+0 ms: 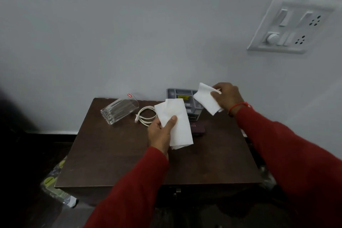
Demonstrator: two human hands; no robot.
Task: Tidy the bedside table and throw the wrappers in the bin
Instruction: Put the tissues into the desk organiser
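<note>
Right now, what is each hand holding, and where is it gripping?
Left hand: white tissue, pinched on its lower left side. Right hand: second tissue, pinched at its right edge.

left tissue (175, 122): white, held above table | right tissue (207, 99): white, held higher

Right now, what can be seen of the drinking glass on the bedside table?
The glass is clear, thick-based and ribbed along its sides, with a small red sticker near the rim. It lies tipped on its side at the back left of the dark brown table, its mouth toward the wall and its base toward the camera. It looks empty. Neither hand touches it; the coiled white cable lies just to its right, apart from it.
</note>
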